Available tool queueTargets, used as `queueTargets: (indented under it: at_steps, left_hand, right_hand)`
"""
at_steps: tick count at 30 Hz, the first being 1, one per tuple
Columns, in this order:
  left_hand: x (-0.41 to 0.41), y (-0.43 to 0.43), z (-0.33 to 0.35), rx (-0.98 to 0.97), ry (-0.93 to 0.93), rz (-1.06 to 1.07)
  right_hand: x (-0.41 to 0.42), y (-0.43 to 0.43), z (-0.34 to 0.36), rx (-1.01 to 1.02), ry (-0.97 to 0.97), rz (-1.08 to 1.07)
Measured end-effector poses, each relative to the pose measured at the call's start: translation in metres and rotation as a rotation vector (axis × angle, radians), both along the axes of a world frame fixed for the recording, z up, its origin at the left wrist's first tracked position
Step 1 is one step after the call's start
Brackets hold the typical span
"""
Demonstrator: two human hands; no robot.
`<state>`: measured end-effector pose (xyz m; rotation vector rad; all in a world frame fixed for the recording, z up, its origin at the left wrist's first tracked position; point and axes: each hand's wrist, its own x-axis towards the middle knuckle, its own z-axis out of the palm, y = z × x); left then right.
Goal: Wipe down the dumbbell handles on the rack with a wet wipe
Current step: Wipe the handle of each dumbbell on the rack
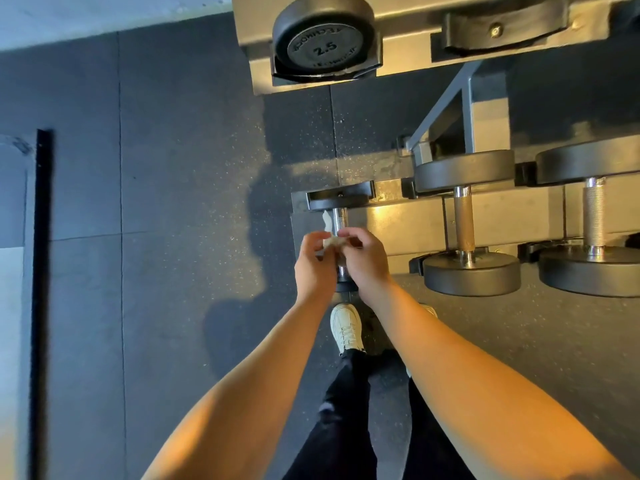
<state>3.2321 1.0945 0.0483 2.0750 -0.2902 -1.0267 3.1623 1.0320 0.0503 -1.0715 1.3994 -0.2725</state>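
A small white wet wipe (331, 239) is pinched between my left hand (314, 265) and my right hand (367, 259), just above the leftmost dumbbell on the lower rack shelf. A strip of the wipe hangs beside that dumbbell's chrome handle (339, 218). My hands hide the handle's near half. To the right rest two larger dumbbells, one with a brownish handle (463, 220) and one with a knurled silver handle (594, 216).
The upper rack shelf (408, 60) juts out above, holding a 2.5 dumbbell (323, 43) end-on. Dark rubber floor tiles (173, 188) spread to the left. My white shoe (346, 329) stands close to the rack's base.
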Motion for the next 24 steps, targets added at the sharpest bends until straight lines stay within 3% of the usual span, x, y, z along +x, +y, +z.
queueTargets:
  at_steps: [5,9,11,13,17,24]
  left_hand:
    - [0.003,-0.009,-0.02,0.03,-0.041,-0.35]
    - [0.011,-0.023,-0.028,0.108,-0.156,-0.134]
    - [0.013,-0.035,-0.035,0.091,-0.1,0.101]
    - [0.011,-0.05,-0.039,0.086,-0.05,0.203]
    - [0.005,-0.066,-0.053,0.107,-0.059,0.136]
    - [-0.002,-0.045,-0.063,0.18,-0.157,-0.077]
  right_hand:
    - [-0.004,-0.013,-0.013,-0.036,0.065,-0.089]
    - [-0.004,-0.023,-0.02,-0.065,0.101,-0.11]
    - [0.0,-0.028,-0.025,-0.027,0.108,-0.114]
    - [0.006,-0.031,-0.03,0.031,0.1,-0.076]
    - [0.011,-0.035,-0.04,0.108,0.096,-0.019]
    - [0.001,-0.027,-0.047,0.008,0.117,0.082]
